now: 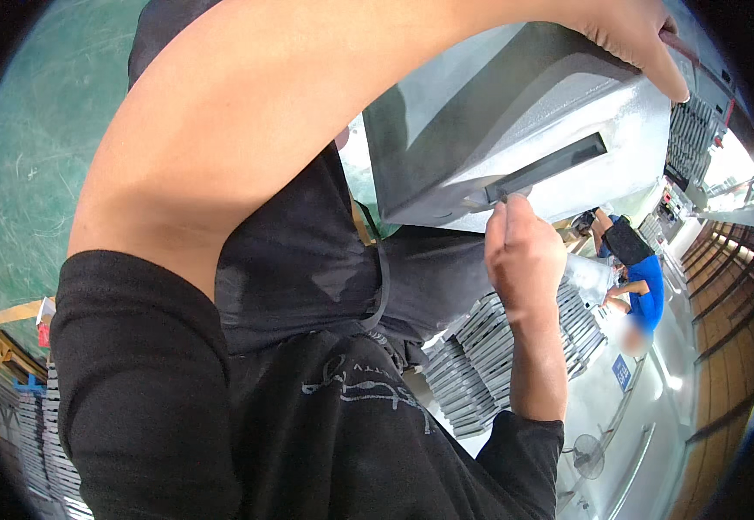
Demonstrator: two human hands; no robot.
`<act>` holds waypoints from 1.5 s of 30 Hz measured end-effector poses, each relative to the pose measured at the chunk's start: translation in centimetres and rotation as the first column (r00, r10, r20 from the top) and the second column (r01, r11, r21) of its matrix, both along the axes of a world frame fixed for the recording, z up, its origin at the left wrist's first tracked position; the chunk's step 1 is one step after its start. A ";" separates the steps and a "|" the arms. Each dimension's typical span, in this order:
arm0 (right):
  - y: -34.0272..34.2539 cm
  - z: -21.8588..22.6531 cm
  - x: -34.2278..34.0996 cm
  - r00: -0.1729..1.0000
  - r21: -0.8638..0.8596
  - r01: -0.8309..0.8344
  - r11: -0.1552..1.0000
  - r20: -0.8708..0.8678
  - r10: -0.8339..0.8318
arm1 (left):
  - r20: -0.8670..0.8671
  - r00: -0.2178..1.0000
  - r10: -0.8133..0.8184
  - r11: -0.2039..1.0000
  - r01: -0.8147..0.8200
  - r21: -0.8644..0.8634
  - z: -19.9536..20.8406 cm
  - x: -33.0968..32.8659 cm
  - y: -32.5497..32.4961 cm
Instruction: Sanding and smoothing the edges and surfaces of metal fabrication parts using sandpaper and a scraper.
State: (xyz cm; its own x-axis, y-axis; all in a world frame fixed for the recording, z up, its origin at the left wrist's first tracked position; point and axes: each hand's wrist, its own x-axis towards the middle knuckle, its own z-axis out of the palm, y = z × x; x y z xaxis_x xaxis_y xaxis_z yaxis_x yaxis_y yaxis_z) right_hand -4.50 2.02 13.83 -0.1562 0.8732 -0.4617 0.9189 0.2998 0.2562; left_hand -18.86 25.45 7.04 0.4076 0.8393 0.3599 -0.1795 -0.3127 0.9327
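A large grey metal box (446, 139) with a long narrow slot (559, 165) in one face is tilted in front of my body. My left arm reaches across its top. At the far upper corner my left hand (632, 39) grips the box's edge, its fingertips partly out of sight. Close to the near end of the slot, my right hand (524, 247) is closed in a pinch against the box face. Whatever lies between those fingertips is too small and hidden to name.
Grey metal parts (481, 364) are stacked in rows beside my right forearm, with another stack (693, 139) farther off. A person in a blue shirt (645, 290) bends over work at the right. A green floor (30, 165) lies at left; a fan (586, 455) stands lower right.
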 end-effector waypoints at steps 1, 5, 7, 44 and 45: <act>0.1 -0.1 -0.2 1.000 -0.031 0.022 0.999 0.008 -0.021 | -0.005 1.000 -0.003 1.000 0.003 -0.002 -0.1 -0.1 -0.1; 0.5 0.1 -0.3 0.990 0.054 0.137 0.989 -0.052 -0.134 | 0.005 1.000 -0.011 1.000 0.012 -0.024 -0.2 -0.6 -0.1; -0.7 -0.5 0.0 0.996 0.004 0.065 0.998 0.062 -0.065 | -0.001 1.000 -0.026 0.999 0.026 -0.033 -0.1 -0.7 -0.2; 1.0 1.9 -0.5 0.892 -0.305 0.397 0.866 -0.094 -0.442 | -0.191 0.957 -0.217 0.962 0.243 0.124 0.1 4.5 2.9; 0.3 2.6 -0.4 0.891 -0.303 0.400 0.865 -0.091 -0.444 | -0.179 0.957 -0.228 0.967 0.244 0.071 0.4 4.3 2.7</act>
State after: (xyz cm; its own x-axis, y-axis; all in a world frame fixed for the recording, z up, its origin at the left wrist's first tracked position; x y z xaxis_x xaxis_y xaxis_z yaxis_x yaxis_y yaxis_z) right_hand -4.86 2.33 16.39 0.1116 0.7169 -0.6882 0.9937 -0.0891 0.0684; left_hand -14.55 28.19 7.47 0.6515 0.6784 0.3396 -0.1016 -0.3655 0.9252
